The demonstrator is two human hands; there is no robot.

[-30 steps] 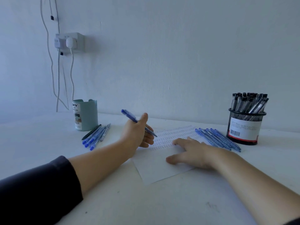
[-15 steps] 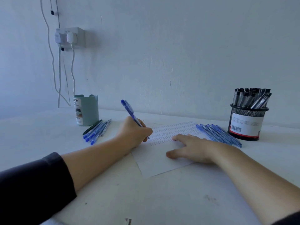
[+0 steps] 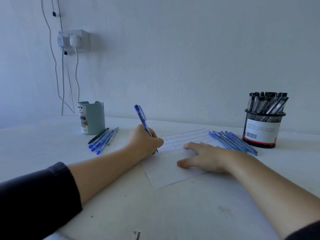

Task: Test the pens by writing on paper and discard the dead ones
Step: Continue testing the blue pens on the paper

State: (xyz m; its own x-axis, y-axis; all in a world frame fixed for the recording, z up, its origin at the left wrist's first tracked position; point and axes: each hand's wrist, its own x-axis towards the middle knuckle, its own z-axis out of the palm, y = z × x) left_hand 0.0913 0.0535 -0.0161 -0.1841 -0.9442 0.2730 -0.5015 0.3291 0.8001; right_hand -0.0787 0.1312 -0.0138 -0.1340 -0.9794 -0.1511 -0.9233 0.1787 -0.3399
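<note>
One blue pen (image 3: 142,121) stands gripped in the left hand (image 3: 144,142). Left of it lie about five pens (image 3: 103,140); beyond the right hand (image 3: 201,156), roughly six (image 3: 232,142).

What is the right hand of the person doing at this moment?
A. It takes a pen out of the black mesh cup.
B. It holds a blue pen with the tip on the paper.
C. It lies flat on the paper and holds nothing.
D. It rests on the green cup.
C. The right hand lies flat with straight fingers on the paper, while the left hand grips the blue pen with its tip on the sheet.
</note>
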